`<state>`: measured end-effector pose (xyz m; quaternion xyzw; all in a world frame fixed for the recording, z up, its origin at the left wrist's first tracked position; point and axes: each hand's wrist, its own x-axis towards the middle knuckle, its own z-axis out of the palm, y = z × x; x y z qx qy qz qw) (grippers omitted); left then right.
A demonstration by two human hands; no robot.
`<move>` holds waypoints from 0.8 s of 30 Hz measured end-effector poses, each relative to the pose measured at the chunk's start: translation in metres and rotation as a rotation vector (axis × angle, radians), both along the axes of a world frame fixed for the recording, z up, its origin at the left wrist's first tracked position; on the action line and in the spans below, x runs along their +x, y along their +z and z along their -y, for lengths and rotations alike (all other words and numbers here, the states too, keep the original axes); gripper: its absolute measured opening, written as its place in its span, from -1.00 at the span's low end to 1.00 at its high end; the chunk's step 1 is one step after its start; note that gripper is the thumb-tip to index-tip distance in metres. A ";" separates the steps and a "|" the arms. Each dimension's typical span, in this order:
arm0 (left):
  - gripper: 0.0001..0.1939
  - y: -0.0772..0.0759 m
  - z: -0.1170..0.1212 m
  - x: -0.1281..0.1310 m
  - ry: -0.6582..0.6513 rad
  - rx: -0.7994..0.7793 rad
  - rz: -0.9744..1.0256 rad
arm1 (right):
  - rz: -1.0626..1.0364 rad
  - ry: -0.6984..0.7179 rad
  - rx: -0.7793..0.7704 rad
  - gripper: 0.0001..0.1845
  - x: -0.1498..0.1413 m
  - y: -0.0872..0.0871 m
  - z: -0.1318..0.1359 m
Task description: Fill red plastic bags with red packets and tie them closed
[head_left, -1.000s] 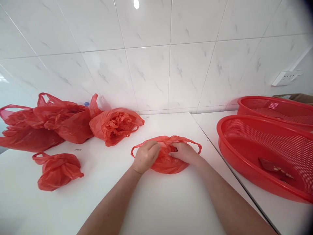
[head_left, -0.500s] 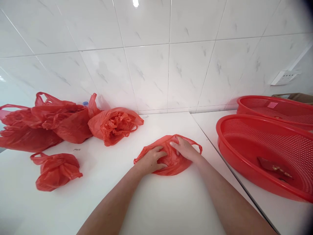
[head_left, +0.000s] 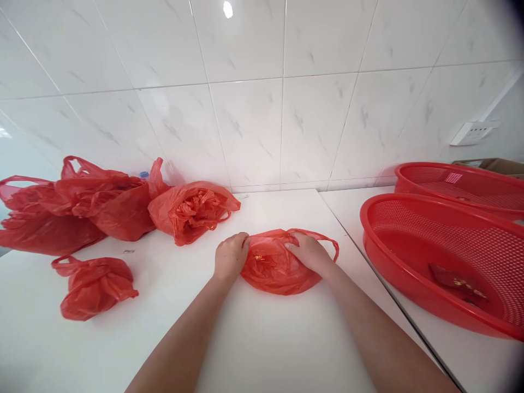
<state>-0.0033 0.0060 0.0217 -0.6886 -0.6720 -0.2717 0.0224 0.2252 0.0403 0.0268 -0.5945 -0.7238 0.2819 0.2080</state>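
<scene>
Left hand (head_left: 231,255), centre of frame, was folded nearly into a fist at the left end of a red plastic bag (head_left: 282,273), film apparently pinched under the fingers. Right hand (head_left: 309,254) was half closed over the far rim, right of the bag's middle, thumb on the near side; seemed to have a looser hold there. Bag lay on the white table (head_left: 282,338), just below frame centre, between the two hands, long axis running left to right, mouth spread upward. Right hand was nearer the bag's middle, wrist crossing its right side; left hand was out at the end. Handle loop (head_left: 336,248) stuck out free beyond the right hand; left handle could not be made out. Small gold marks (head_left: 258,257) showed inside, left of middle. Smaller bag (head_left: 98,286) sat at lower left, well apart; front basket (head_left: 388,273) at right.
</scene>
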 end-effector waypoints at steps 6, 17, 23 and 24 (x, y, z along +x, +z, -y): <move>-0.67 -0.005 -0.005 -0.004 -0.008 -0.091 0.632 | -0.024 -0.035 0.185 -0.62 -0.010 0.013 0.016; -0.64 -0.007 -0.005 0.002 -0.217 -0.267 1.171 | -0.109 0.030 0.178 -0.37 -0.019 0.003 0.014; -0.65 -0.007 -0.004 0.001 -0.233 -0.321 1.238 | -0.245 -0.009 0.342 -0.62 -0.001 0.044 0.050; -0.65 -0.007 -0.004 0.000 -0.242 -0.342 1.238 | -0.246 -0.064 0.379 -0.64 0.009 0.051 0.058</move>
